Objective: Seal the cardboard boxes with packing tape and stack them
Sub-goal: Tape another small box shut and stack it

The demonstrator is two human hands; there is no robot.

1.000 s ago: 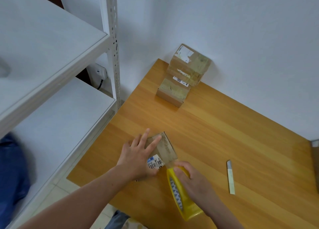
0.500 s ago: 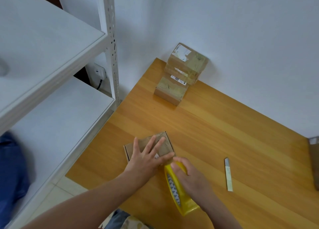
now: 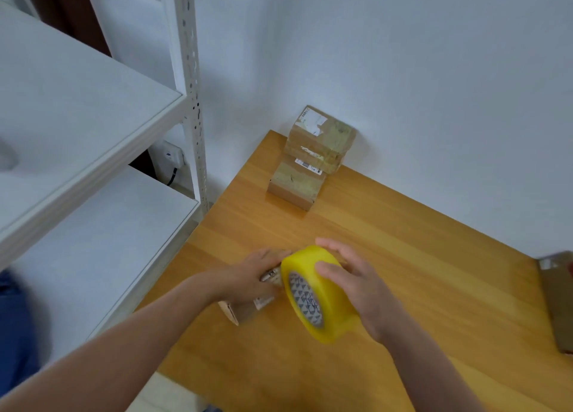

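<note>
A small cardboard box (image 3: 240, 311) lies near the front left of the wooden table (image 3: 403, 256), mostly hidden under my left hand (image 3: 252, 278), which presses flat on its top. My right hand (image 3: 356, 284) grips a big yellow roll of packing tape (image 3: 316, 293), held on edge just right of the box and lifted over its top. At the table's far corner against the wall stand two taped cardboard boxes (image 3: 319, 141), stacked, the lower box (image 3: 294, 183) sticking out in front.
A white metal shelf unit (image 3: 93, 138) stands left of the table, its post (image 3: 192, 101) near the table's corner. A brown cardboard piece (image 3: 558, 300) lies at the right edge. A wall socket with a plug (image 3: 170, 157) sits behind the shelf.
My right hand has lifted the tape roll up and over the box. My left hand has slid across the box top. The view has shifted, and the small cutter is out of sight.
</note>
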